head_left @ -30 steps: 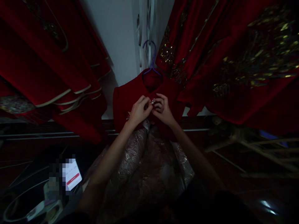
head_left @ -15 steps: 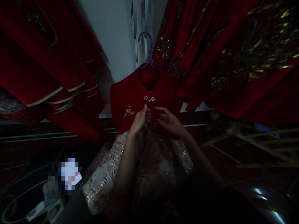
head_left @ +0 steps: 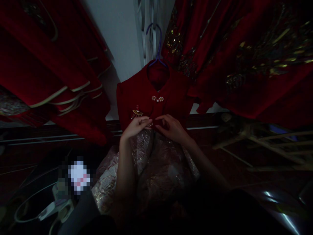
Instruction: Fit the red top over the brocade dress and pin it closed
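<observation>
A short red jacket (head_left: 137, 86) hangs on a purple wire hanger (head_left: 160, 42). Its upper front is joined by a flower-shaped pearl fastener (head_left: 157, 99), and a gold fan-shaped brooch (head_left: 137, 112) is on its left side in view. At the lower front edge, my left hand (head_left: 136, 126) pinches a small beaded fastener (head_left: 151, 124) between thumb and fingers. Facing it, my right hand (head_left: 170, 128) is at the other front edge, thumb and forefinger apart; whether they touch the cloth is hard to see. Below hangs a pale skirt (head_left: 144, 147) with shiny gold patterning.
Red garments with pale trim (head_left: 61, 94) hang at left, and red garments with gold sequins (head_left: 264, 65) at right. A wooden rack (head_left: 244, 133) stands low at right. At lower left lies a blurred-out white item (head_left: 78, 176) near a white looped object (head_left: 56, 209).
My left hand has moved down and left along the jacket's front to the lower fastener. My right hand has shifted slightly, drawing in toward it. The view has tilted slightly.
</observation>
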Demonstrator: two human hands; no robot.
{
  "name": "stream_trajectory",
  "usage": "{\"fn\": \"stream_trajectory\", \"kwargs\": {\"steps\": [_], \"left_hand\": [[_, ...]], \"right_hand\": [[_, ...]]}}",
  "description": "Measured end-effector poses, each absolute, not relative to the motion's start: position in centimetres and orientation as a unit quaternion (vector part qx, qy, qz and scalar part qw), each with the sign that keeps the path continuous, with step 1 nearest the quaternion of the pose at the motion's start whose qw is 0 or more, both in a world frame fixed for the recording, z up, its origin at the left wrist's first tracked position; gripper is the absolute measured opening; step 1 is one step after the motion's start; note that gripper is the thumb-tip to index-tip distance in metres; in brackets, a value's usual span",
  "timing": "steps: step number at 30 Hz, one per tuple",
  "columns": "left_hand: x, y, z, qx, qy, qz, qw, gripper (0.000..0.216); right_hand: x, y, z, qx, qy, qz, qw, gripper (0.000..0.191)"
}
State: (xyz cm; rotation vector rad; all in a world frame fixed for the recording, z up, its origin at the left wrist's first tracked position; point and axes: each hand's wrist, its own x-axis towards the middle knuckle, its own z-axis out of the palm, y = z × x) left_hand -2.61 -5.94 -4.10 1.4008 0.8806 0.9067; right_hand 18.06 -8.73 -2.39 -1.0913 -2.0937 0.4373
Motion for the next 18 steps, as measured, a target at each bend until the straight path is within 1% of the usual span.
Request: {"fn": "stream_trajectory", "kwargs": {"steps": [3,5,7,10,12,14,16,17,18], "left_hand": [[-3.7,-6.1,-4.2,0.607,0.374,0.340,0.613,0.028],[-4.1,-6.2,-4.4,0.612,0.383,0.324,0.612,0.027],[-4.0,-6.2,-4.5,0.609,0.399,0.346,0.591,0.025],[-3.6,-5.8,-4.4,0.598,0.418,0.414,0.544,0.025],[-3.4,-5.3,-4.5,0.587,0.440,0.484,0.478,0.025],[-3.4,-4.6,-4.9,0.560,0.481,0.571,0.359,0.024],[-3.5,-3.8,-5.7,0.531,0.513,0.623,0.257,0.030],[-3.6,-3.5,-6.2,0.523,0.519,0.633,0.239,0.036],[-3.6,-3.1,-6.7,0.518,0.517,0.636,0.244,0.040]], "right_hand": [[17.0,-8.7,-3.4,-0.430,-0.792,0.220,0.374,0.031],[16.4,-8.6,-3.8,-0.438,-0.778,0.239,0.382,0.035],[16.0,-8.3,-3.9,-0.442,-0.770,0.245,0.390,0.032],[15.7,-8.1,-3.5,-0.445,-0.764,0.234,0.405,0.022],[15.7,-8.1,-2.9,-0.443,-0.762,0.223,0.416,0.021],[15.7,-8.2,-2.3,-0.439,-0.760,0.215,0.428,0.019],[15.6,-8.0,-1.8,-0.436,-0.753,0.217,0.442,0.016],[15.4,-7.8,-1.7,-0.436,-0.748,0.221,0.449,0.015],[15.2,-7.5,-1.6,-0.436,-0.742,0.225,0.456,0.015]]}}
